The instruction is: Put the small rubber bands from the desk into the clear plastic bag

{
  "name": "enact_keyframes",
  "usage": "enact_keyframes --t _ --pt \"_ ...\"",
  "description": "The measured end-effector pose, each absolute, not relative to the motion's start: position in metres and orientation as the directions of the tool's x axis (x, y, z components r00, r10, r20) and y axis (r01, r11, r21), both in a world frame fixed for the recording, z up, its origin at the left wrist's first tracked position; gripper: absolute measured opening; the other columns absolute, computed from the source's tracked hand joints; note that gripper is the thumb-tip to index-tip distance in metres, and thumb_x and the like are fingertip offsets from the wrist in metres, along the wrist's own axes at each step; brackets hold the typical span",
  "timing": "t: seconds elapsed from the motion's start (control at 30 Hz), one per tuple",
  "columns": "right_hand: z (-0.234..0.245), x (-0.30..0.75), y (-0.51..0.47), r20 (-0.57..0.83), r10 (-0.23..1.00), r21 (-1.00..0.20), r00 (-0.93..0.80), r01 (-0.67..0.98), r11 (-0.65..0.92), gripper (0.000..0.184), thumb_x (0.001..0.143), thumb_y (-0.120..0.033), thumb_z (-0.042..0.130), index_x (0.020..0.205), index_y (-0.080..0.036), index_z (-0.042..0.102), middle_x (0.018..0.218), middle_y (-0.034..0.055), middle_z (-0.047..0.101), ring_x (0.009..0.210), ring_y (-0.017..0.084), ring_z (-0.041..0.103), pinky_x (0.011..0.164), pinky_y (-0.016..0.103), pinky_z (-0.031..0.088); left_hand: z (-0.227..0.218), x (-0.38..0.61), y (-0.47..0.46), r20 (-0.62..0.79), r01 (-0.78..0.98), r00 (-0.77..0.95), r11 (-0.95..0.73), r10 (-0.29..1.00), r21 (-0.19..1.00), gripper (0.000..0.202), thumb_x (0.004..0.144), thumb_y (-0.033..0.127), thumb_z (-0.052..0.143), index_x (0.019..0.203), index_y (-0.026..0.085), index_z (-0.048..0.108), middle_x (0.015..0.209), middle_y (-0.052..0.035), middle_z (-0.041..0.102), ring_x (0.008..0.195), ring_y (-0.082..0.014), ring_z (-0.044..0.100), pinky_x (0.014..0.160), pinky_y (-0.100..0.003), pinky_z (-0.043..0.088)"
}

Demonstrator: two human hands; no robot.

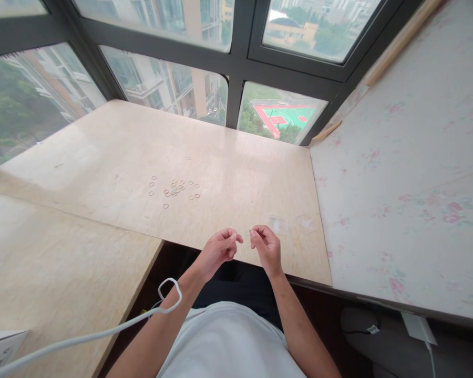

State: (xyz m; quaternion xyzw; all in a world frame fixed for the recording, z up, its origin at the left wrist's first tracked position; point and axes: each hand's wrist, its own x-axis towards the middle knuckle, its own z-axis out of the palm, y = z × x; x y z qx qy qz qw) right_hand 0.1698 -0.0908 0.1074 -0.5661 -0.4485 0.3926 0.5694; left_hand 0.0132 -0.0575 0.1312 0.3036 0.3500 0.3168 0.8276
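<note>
My right hand (266,245) is closed in a pinch, with a small thin ring (248,233) at its thumb and fingertips. Facing it a short distance to the left is my left hand (223,247), its thumb pressed near the curled fingers. Whether anything sits in that left pinch is too small to tell. Both hands hover over the front edge of the wooden board (236,168). Farther back on the left lies a loose cluster of thin rings (174,193), several in number, some reddish or yellowish. A single ring (189,158) lies apart behind the cluster.
Small clear plastic bags (278,224) lie to the right of my right hand. A white cable (102,332) crosses over my left forearm. Windows (173,79) border the back, and a flowered wall (402,178) stands on the right. Another tabletop (43,262) adjoins at left.
</note>
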Motion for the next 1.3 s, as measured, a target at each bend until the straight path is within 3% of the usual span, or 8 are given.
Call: enact_keyframes --t 0.13,0.23,0.3,0.37,0.43,0.57,0.77,1.3 --pt "0.102 0.177 -0.099 0.029 0.955 -0.998 0.295 0.068 0.009 0.016 0.085 -0.035 0.061 0.083 -0.019 0.061 0.065 -0.0026 0.054 0.053 0.010 0.049 0.049 0.022 0.045 0.123 -0.006 -0.065 -0.388 -0.077 0.393 0.451 0.834 0.889 0.034 0.081 0.043 0.064 0.062 0.017 0.051 0.045 0.0069 0.037 0.039 -0.0045 0.026 0.041 -0.020 0.016" --pt "0.094 0.179 -0.108 -0.024 0.952 -0.997 0.304 0.063 -0.046 0.018 0.084 -0.036 0.062 0.081 -0.019 0.063 0.064 -0.0023 0.055 0.052 0.010 0.049 0.047 0.022 0.045 0.118 -0.021 -0.070 -0.305 0.110 0.342 0.285 0.889 0.952 0.036 0.080 0.041 0.064 0.055 0.017 0.052 0.045 0.0040 0.044 0.043 -0.0066 0.037 0.045 -0.020 0.027" --pt "0.088 0.180 -0.113 -0.069 0.944 -0.995 0.324 0.049 -0.090 0.018 0.083 -0.037 0.063 0.080 -0.019 0.063 0.063 -0.0022 0.055 0.052 0.010 0.049 0.047 0.022 0.045 0.116 -0.028 -0.073 -0.248 0.179 0.358 0.195 0.900 0.964 0.020 0.071 0.033 0.071 0.082 0.018 0.066 0.066 0.0000 0.063 0.054 -0.0095 0.052 0.053 -0.021 0.038" --pt "0.084 0.181 -0.117 -0.100 0.934 -0.992 0.342 0.039 -0.121 0.019 0.083 -0.037 0.063 0.080 -0.019 0.063 0.063 -0.0022 0.055 0.052 0.010 0.049 0.047 0.022 0.045 0.116 -0.032 -0.076 -0.254 0.227 0.375 0.178 0.891 0.958 0.062 0.066 0.031 0.073 0.125 0.023 0.055 0.091 -0.0036 0.069 0.063 -0.0118 0.059 0.059 -0.023 0.043" --pt "0.081 0.184 -0.119 -0.107 0.928 -0.991 0.357 0.038 -0.129 0.019 0.082 -0.038 0.064 0.080 -0.019 0.064 0.063 -0.0021 0.055 0.052 0.010 0.049 0.048 0.022 0.045 0.116 -0.032 -0.079 -0.331 0.312 0.402 0.212 0.854 0.926 0.069 0.073 0.037 0.068 0.135 0.020 0.046 0.082 -0.0035 0.071 0.056 -0.0122 0.058 0.056 -0.023 0.043" --pt "0.079 0.199 -0.115 -0.067 0.909 -0.990 0.411 0.087 -0.112 0.020 0.082 -0.038 0.063 0.081 -0.019 0.064 0.063 -0.0019 0.056 0.052 0.011 0.050 0.050 0.023 0.045 0.114 -0.027 -0.082 -0.380 0.432 0.472 0.168 0.795 0.886 0.047 0.086 0.043 0.052 0.124 0.015 0.058 0.043 0.0054 0.054 0.044 -0.0129 0.051 0.052 -0.023 0.039" --pt "0.071 0.241 -0.094 0.033 0.843 -0.927 0.537 0.331 -0.175 0.026 0.082 -0.041 0.058 0.081 -0.016 0.066 0.067 0.0016 0.063 0.057 0.014 0.056 0.053 0.024 0.046 0.099 -0.022 -0.080 -0.278 0.431 0.516 0.035 0.810 0.901 0.067 0.085 0.035 0.053 0.145 0.021 0.028 0.078 0.0022 0.064 0.054 -0.0113 0.050 0.060 -0.025 0.044" --pt "0.048 0.269 -0.072 0.137 0.804 -0.801 0.578 0.543 -0.254 0.029 0.082 -0.037 0.055 0.089 -0.017 0.076 0.092 0.0105 0.075 0.083 0.023 0.068 0.075 0.035 0.052 0.061 -0.031 -0.083 -0.302 0.548 0.577 -0.085 0.759 0.832 0.045 0.088 0.036 0.049 0.131 0.022 0.049 0.103 -0.0057 0.065 0.075 -0.0168 0.059 0.077 -0.035 0.049"
